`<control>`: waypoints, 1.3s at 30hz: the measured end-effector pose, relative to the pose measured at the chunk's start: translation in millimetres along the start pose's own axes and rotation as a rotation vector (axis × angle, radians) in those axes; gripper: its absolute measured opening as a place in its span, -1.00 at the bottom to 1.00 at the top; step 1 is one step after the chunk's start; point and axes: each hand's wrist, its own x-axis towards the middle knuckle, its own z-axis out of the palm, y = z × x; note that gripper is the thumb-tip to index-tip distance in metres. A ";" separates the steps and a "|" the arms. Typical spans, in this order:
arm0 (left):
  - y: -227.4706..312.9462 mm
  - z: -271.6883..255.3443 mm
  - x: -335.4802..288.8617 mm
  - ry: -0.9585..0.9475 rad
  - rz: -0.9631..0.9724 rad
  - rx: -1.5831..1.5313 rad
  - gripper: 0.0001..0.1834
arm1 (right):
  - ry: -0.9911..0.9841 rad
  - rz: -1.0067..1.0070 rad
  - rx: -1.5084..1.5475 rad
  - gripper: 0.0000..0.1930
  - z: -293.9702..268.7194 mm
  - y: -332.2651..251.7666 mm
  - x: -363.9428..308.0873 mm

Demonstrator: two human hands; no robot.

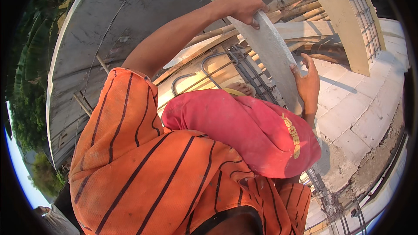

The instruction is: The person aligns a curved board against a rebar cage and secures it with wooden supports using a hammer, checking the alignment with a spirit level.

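A long, pale grey board (265, 41) with rough, dusty faces stands slanted in front of me. My left hand (245, 5) is closed over its upper edge, the thumb bent down on the near side. Farther down the same board, my right hand (307, 85) rests against its right edge; the thumb touches the edge and the visible fingers point up, apart. My raised knee in red trousers (244, 126) hides most of the right forearm. Left of the board's lower part lies a dark steel rebar cage (254, 76), with bent rods (204, 67) beside it.
A pale block wall (348, 100) runs along the right. Beyond it, a plywood panel (346, 32) stands against a steel bar grid (368, 28). Bamboo poles (311, 14) and planks lie at the back. A large grey slab (93, 30) rises at left. My sandalled foot (241, 88) is near the cage.
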 end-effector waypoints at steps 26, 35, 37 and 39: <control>23.9 -23.5 -32.5 0.742 -0.245 -1.758 -0.53 | 0.175 0.163 0.354 -0.25 -52.7 40.5 85.5; 99.0 -58.9 6.5 0.705 -0.159 -1.990 -0.47 | 0.240 0.196 0.637 -0.30 -66.9 16.8 64.7; 108.7 -65.6 22.7 0.832 -0.156 -2.014 -0.46 | 0.246 0.182 0.616 -0.34 -79.6 11.2 57.2; 117.2 -77.3 35.5 0.911 -0.141 -2.006 -0.47 | 0.252 0.172 0.502 -0.38 -104.1 8.7 51.4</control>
